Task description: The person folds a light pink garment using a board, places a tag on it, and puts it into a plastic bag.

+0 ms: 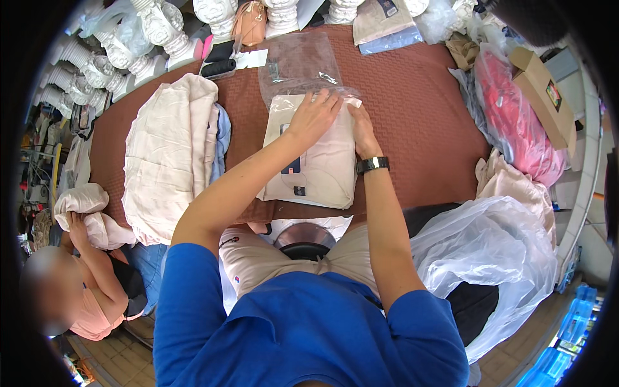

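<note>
Evidently, from where I stood, the step in hand was settling a flat, folded cream cloth garment [327, 173] with a clear, glossy plastic bag [302, 59] at its far edge. The person's left hand [316, 117] lay palm-down across the far part of the garment, its fingers stretched out and a little apart, with nothing that I could see gripped in it. The right hand [365, 131] was curved around the far right corner, fingers partly bent; whether it pinched cloth or plastic there, I could not tell.

To do this well, I judged, the left hand needed to press lightly and evenly, so the folds kept square, while the right drew the corner straight rather than tugging it askew. Trapped air was best eased toward the loose end of the bag, and the dark blue rectangular tag [292, 165] on the garment was best left lying flat, since a hard sweep could have skewed it.

As for position, the garment sat near the front edge of the table [422, 145] covered in textured brown cloth, directly before the person. Most of it extended from both hands back toward the body, whereas the bag's loose end spread beyond the fingertips.
</note>
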The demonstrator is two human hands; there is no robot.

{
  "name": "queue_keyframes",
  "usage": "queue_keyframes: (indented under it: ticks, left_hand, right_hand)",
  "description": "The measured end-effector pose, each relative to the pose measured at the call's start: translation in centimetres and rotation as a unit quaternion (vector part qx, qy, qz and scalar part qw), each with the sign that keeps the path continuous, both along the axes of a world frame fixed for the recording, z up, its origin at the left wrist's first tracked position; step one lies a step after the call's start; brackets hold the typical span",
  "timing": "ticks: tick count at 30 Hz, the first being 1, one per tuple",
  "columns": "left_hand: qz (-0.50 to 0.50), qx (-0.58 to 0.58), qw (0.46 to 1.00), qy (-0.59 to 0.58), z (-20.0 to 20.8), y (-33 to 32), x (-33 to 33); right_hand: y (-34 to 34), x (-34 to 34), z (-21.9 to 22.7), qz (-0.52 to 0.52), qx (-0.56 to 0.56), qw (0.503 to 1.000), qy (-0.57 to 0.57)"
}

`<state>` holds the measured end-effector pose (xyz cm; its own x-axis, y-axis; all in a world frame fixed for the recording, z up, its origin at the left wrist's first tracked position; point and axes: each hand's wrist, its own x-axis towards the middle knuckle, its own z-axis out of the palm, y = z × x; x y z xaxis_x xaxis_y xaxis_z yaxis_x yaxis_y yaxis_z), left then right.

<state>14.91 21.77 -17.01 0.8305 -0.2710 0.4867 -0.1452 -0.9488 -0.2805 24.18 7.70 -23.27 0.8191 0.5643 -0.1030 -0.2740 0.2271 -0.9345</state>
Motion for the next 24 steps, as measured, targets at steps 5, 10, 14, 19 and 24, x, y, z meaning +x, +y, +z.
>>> queue_keyframes:
  ticks: [5,10,14,19,24]
  left_hand:
    - [0.007,-0.061,0.996,0.069,0.6,-0.4,0.7]
    - [0.009,-0.025,0.999,0.019,0.7,-0.1,0.6]
    - [-0.042,-0.067,0.997,0.014,0.8,0.1,1.0]
    - [-0.069,-0.171,0.981,0.064,0.8,0.6,1.4]
    - [-0.050,-0.198,0.975,0.091,1.2,-0.2,1.5]
  right_hand:
    - [0.3,-0.4,1.4,-0.002,-0.021,0.998,-0.051]
    - [0.8,-1.6,3.2,-0.053,-0.071,0.996,-0.031]
    - [0.8,0.1,0.6,-0.058,-0.042,0.997,-0.040]
    - [0.9,-0.2,0.8,-0.035,-0.078,0.992,-0.089]
    - [0.8,0.0,0.4,-0.053,-0.091,0.990,-0.089]
